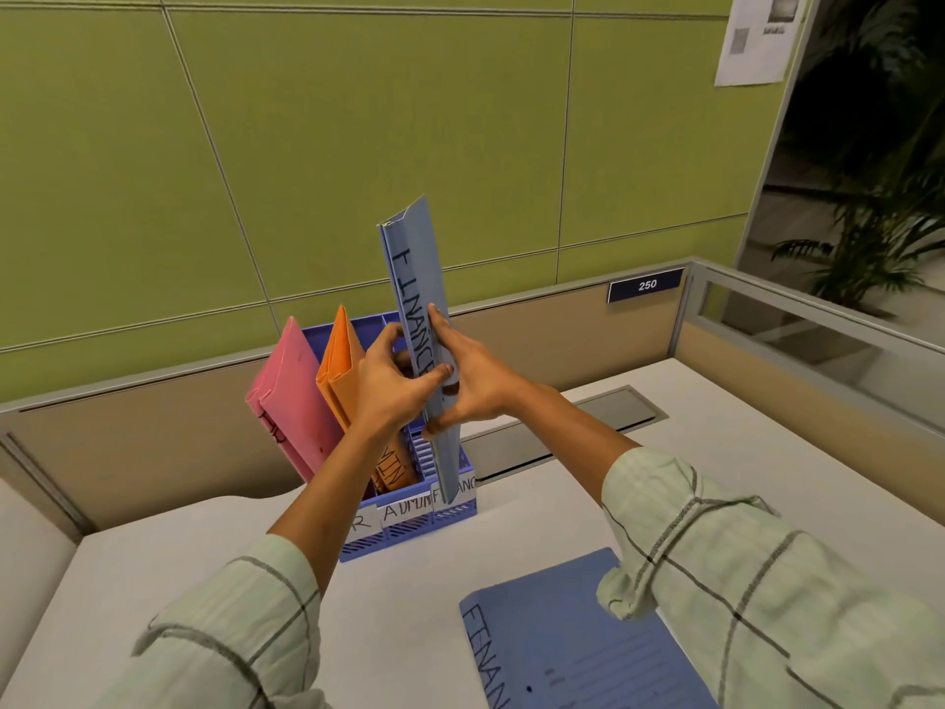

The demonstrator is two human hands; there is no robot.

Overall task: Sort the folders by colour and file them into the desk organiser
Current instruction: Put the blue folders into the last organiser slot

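Blue folder in hand: standing nearly upright between both hands, long axis running vertical with a slight lean, spine lettered FINANCE facing the camera, lower end already dipping into the rightmost slot.
Left hand: closing around the folder's spine from the left, thumb pressing across the front, fingers curling behind; holding firmly by the look of it.
Right hand: lying flat and half open against the folder's right face, fingers stretching up along the cover, thumb tucking under near the lower edge; steadying and guiding rather than clamping.
Desk organiser: sitting directly below and just ahead of both hands on the counter, three slots labelled along the front, the FINANCE slot lying straight under the right hand.
Key relation: folder's axis lining up almost over its slot, so the coming move probably amounting to a straight push downward; both hands equally near, the right one sitting closer to the slot wall.
Orange folder: leaning in the middle slot, just left of the left hand, touching or nearly touching its knuckles; cannot tell which.
Pink folder: leaning in the leftmost slot, well left of both hands.
Second blue folder: lying flat on the counter, near and below the right forearm, waiting to be filed.
Risk: lower corner possibly catching on the slot divider during the push.
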